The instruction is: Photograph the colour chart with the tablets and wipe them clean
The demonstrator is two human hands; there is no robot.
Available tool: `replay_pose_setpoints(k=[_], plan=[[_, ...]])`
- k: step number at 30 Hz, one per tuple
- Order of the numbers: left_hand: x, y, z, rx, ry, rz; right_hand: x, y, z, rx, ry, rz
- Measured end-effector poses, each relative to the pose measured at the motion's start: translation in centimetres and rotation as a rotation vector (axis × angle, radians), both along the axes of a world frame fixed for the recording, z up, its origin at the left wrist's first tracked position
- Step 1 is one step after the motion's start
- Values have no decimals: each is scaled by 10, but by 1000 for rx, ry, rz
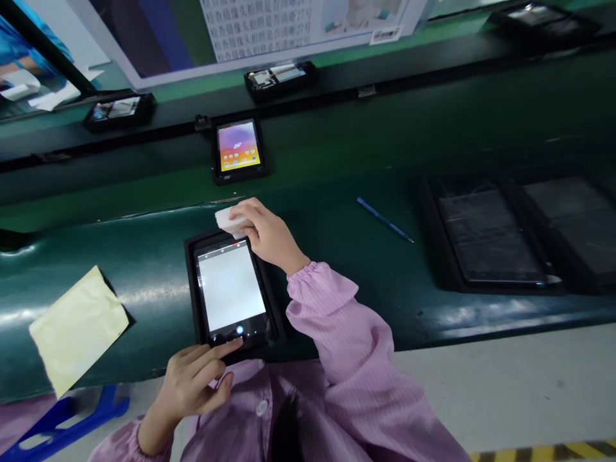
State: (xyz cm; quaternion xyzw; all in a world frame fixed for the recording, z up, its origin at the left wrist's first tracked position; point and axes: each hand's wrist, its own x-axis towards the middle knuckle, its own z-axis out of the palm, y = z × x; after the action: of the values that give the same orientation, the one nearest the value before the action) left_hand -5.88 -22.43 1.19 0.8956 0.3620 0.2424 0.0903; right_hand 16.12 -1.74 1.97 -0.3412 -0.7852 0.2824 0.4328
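Note:
A tablet (231,289) in a black tray lies in front of me, its screen lit mostly white with a dark bar and a blue round button at the bottom. My left hand (195,382) is at its lower edge, index finger stretched to the glass just below the blue button, the other fingers loosely bent and holding nothing. Pinched between the fingers of my right hand (269,232) is a small white block (233,221), its material unclear. That hand is over the tablet's top right corner, with the block at the top edge.
Beyond lies another lit tablet (239,146). A yellow cloth (79,330) is at left, a blue pen (385,220) at right, near dark tablets (488,228) in black trays. Opened devices (279,77) stand along the black conveyor belt (385,67) below a printed sheet (269,29).

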Motion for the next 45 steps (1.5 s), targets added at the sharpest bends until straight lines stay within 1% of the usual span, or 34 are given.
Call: replay_pose_setpoints(k=[3, 6, 8, 10, 12, 14, 16, 17, 18, 19, 20, 22, 25, 27, 28, 31, 34, 36, 38, 40, 43, 45], plan=[[1, 3, 5, -47, 21, -8, 0, -1, 0, -11, -12, -2], [0, 2, 6, -38, 10, -2, -2, -3, 2, -2, -3, -13], [1, -1, 6, -10, -13, -7, -1, -4, 6, 27, 74, -23], [6, -6, 5, 9, -25, -28, 5, -3, 12, 56, 203, -75], [16, -9, 6, 13, 0, -88, 18, 0, 19, 69, 302, -211], [28, -6, 8, 10, 47, -161, 38, 5, 23, 44, 311, -441], [41, 3, 11, 12, 106, -227, 62, 11, 22, -76, 218, -678], [47, 9, 13, 15, 137, -252, 74, 13, 21, -160, 154, -766], [52, 17, 15, 15, 169, -275, 86, 16, 19, -251, 85, -822], [56, 24, 16, 1, 204, -299, 95, 18, 17, -306, 37, -848], [59, 31, 17, -28, 240, -327, 101, 20, 16, -328, 7, -865], [62, 43, 19, -133, 284, -375, 107, 21, 14, -309, -30, -896], [62, 57, 17, -307, 283, -409, 101, 20, 12, -225, -79, -917], [59, 66, 15, -339, 255, -372, 96, 20, 11, -177, -102, -909], [56, 72, 14, -324, 240, -340, 94, 19, 10, -160, -110, -906], [38, 100, 9, -203, 225, -214, 95, 20, 7, -128, -113, -905], [10, 141, -2, -40, 239, -90, 96, 21, 5, -84, -92, -899], [-11, 172, -12, 53, 209, -8, 94, 21, 6, -44, -70, -882], [-31, 203, -20, 95, 162, 82, 91, 20, 6, -9, -48, -858], [-44, 230, -25, 127, 104, 212, 87, 19, 6, 16, -28, -832], [-50, 263, -27, 153, 21, 401, 80, 18, 6, 45, -4, -794], [-42, 278, -26, 142, -12, 474, 76, 17, 7, 67, 9, -764]])
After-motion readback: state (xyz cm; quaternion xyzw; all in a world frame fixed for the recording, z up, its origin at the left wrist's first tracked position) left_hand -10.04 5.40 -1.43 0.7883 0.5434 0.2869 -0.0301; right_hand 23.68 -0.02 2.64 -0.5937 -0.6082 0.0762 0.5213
